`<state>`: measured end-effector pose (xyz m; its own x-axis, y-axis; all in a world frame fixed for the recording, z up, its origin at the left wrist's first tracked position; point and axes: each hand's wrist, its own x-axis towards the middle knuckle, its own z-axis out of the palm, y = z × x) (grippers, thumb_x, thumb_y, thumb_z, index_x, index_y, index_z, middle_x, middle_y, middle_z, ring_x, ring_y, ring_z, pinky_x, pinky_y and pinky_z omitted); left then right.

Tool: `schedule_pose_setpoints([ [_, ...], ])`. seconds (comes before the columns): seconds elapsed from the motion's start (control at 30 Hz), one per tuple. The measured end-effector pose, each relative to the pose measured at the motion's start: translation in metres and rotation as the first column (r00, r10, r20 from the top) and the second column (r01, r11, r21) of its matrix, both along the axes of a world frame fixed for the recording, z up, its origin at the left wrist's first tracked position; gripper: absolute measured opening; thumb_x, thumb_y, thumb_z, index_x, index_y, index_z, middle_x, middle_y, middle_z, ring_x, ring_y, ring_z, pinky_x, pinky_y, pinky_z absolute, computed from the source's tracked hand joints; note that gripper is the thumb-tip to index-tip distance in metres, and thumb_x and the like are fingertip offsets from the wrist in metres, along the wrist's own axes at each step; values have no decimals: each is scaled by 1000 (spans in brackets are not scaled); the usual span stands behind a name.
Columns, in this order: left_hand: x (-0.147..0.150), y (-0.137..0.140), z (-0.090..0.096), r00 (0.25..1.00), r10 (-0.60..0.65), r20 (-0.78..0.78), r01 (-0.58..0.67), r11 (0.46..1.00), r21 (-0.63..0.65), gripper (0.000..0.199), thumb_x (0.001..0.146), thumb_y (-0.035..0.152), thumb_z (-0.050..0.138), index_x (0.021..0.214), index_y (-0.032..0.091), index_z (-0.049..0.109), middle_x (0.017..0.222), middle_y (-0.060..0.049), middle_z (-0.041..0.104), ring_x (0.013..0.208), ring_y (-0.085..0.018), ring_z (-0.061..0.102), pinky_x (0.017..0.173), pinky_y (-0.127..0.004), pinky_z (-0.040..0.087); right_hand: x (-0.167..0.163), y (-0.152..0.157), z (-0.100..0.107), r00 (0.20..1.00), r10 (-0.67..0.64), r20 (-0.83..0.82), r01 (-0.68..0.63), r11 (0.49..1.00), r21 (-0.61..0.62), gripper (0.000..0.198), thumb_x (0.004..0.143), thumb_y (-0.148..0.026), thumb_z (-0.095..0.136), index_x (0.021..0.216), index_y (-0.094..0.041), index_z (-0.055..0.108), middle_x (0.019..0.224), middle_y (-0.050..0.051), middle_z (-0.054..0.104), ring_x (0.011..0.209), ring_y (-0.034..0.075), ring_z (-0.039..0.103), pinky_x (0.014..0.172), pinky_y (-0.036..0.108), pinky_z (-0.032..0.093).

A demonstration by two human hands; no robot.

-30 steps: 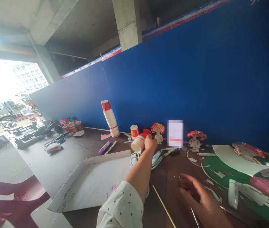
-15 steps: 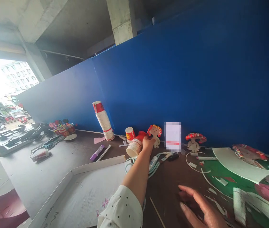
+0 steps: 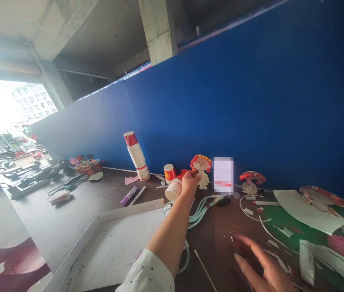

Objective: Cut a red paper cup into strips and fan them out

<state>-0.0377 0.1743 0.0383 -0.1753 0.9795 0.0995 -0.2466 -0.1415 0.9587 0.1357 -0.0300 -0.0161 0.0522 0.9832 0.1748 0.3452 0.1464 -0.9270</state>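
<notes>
The left hand (image 3: 191, 183) has its fingers against the left edge of a pale paper cut-out doll with red-and-yellow hair (image 3: 202, 179), which stands upright near the blue wall panel (image 3: 244, 101); whether they pinch it I cannot tell. With the doll as the clock's centre, the panel bounds twelve o'clock. A cream-and-red paper cup on its side (image 3: 173, 190) crowds the hand toward eight, and a white card (image 3: 223, 172) stands near at three. Pale blue cables (image 3: 200, 213) fill six. At five, a lane of dark brown tabletop (image 3: 217, 219) runs between the cables and the right hand (image 3: 270, 267), whose thumb and forefinger stand apart; its palm leaves the bottom edge, so what it may hold cannot be told.

The fingers cover part of the doll's left side and the cup's far end. The shallow white cardboard tray (image 3: 107, 247), at seven, is cut off below and partly covered by the left forearm (image 3: 168, 235). The card's face is pixelated.
</notes>
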Motion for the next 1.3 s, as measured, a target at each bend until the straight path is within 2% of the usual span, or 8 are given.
schedule_pose_setpoints([
  [0.1, 17, -37, 4, 995, -102, 10, 102, 995, -9, 29, 63, 13, 77, 88, 12, 63, 73, -3, 67, 64, -11, 62, 65, -23, 49, 4, 7, 1, 992, -57, -116, 50, 997, -59, 43, 71, -53, 67, 102, -24, 67, 101, 8, 75, 97, 27, 70, 78, 33, 58],
  [0.2, 41, -79, -3, 974, -228, 15, 229, 972, -47, 29, 63, 12, 78, 88, 12, 62, 72, -1, 66, 62, -9, 60, 63, -21, 47, 13, 13, 11, 941, -138, -308, 128, 990, -50, 51, 71, -52, 69, 113, -24, 61, 107, 7, 73, 103, 28, 67, 83, 38, 57],
  [0.27, 57, -104, -10, 958, -287, 19, 288, 953, -93, 30, 64, 11, 77, 89, 12, 61, 73, -2, 66, 61, -10, 60, 61, -21, 47, 20, 15, 22, 897, -126, -423, 121, 992, -39, 51, 74, -50, 68, 118, -27, 58, 118, 6, 69, 111, 28, 63, 87, 40, 55],
  [0.47, 88, -149, -23, 928, -370, -34, 356, 911, -211, 26, 66, 6, 75, 86, 13, 61, 69, 0, 65, 58, -8, 58, 59, -21, 46, 39, 14, 41, 862, -164, -479, 143, 986, -79, 43, 74, -47, 68, 110, -23, 64, 102, 6, 74, 95, 29, 69, 78, 39, 56],
  [0.6, 94, -160, -25, 915, -385, -120, 350, 906, -237, 24, 68, 4, 73, 87, 13, 61, 70, 0, 65, 60, -9, 59, 59, -20, 47, 47, 13, 35, 894, -223, -388, 214, 975, -66, 35, 74, -43, 67, 104, -24, 69, 95, 5, 76, 88, 28, 70, 72, 37, 55],
  [0.83, 90, -157, -39, 898, -421, -130, 386, 894, -228, 25, 68, 6, 72, 90, 14, 60, 75, -1, 66, 64, -10, 60, 61, -22, 48, 50, 18, 23, 898, -352, -263, 328, 935, -133, 35, 70, -43, 70, 97, -22, 70, 81, 3, 75, 74, 25, 70, 62, 33, 52],
  [1.1, 86, -150, -46, 886, -435, -162, 392, 888, -242, 27, 67, 11, 75, 90, 15, 61, 77, -2, 66, 64, -11, 59, 66, -26, 50, 46, 20, 19, 876, -341, -342, 307, 940, -151, 38, 67, -44, 73, 95, -20, 68, 79, 3, 75, 69, 24, 69, 58, 32, 53],
  [1.3, 85, -150, -45, 893, -414, -178, 376, 902, -213, 32, 63, 13, 79, 89, 16, 61, 84, -5, 68, 73, -16, 63, 70, -30, 51, 48, 20, 19, 880, -385, -280, 357, 922, -148, 36, 65, -46, 74, 89, -20, 68, 74, 2, 74, 68, 24, 68, 58, 32, 51],
])
